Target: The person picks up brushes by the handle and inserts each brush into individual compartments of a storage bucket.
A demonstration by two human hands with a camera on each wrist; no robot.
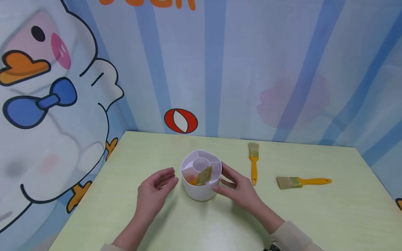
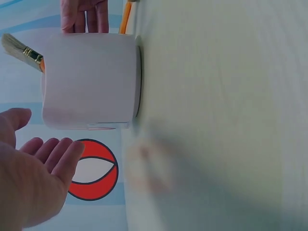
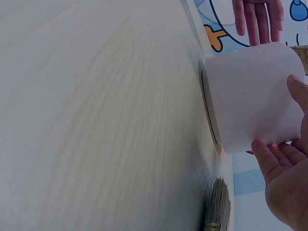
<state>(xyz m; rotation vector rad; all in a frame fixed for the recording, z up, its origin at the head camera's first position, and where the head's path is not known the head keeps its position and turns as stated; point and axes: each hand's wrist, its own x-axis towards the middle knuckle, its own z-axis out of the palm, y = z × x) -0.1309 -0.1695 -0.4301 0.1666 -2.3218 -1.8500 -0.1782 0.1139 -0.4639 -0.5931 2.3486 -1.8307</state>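
A white round desk organizer (image 1: 201,192) with several compartments stands upright on the table. In its front compartment a paintbrush (image 1: 205,175) leans with the bristles up and its orange handle down inside. My right hand (image 1: 240,190) holds the organizer's right side, thumb toward the front and fingers round the back. To the left of the organizer, slightly apart from it, is my left hand (image 1: 154,195), its fingers loosely bent and holding nothing. The left wrist view shows the organizer (image 2: 91,79) between both hands, with the brush's bristles (image 2: 14,45) sticking out past the rim.
Two more paintbrushes with yellow-orange handles lie on the table to the right: one pointing away (image 1: 254,164), one sideways (image 1: 303,182). A cartoon-printed cloth backdrop (image 1: 235,69) rises behind the pale table (image 1: 333,219) and along its left side.
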